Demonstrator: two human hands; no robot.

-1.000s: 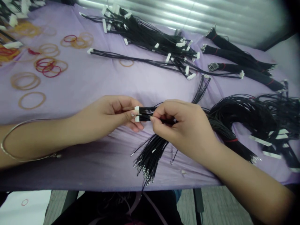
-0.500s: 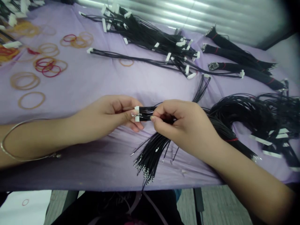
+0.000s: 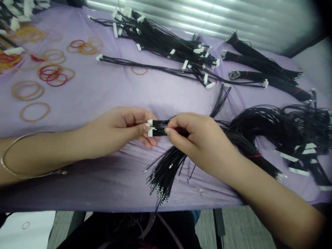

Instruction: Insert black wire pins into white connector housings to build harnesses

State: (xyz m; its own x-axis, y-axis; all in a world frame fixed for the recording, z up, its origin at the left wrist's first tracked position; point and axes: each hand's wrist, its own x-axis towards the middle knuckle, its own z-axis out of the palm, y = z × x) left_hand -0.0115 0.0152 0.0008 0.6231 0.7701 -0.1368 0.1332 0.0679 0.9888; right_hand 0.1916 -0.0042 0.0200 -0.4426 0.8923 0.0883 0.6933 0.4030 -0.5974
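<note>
My left hand (image 3: 129, 126) pinches a white connector housing (image 3: 150, 132) between thumb and fingers. Several black wires (image 3: 160, 124) run out of its right side. Close by, my right hand (image 3: 192, 133) is closed on black wires with thumb and forefinger pressed together. One or two loose wire ends with silver terminals lie across the housing near my left thumb; whether any is seated in it I cannot tell. Below my right hand a fanned bundle of black wires (image 3: 166, 173) with silver crimped tips spreads over the purple cloth (image 3: 103, 186).
Rubber bands (image 3: 53, 74), tan and red, lie at the left. A pile of black cables with white connectors (image 3: 166, 38) lies at the back. Banded wire bundles (image 3: 269, 79) are at the back right, and a looped wire heap (image 3: 269, 121) is at the right.
Both hands stay almost in place on the connector and wires. The loose silver terminals have shifted slightly against the housing, and my right hand has moved a little to the left.
</note>
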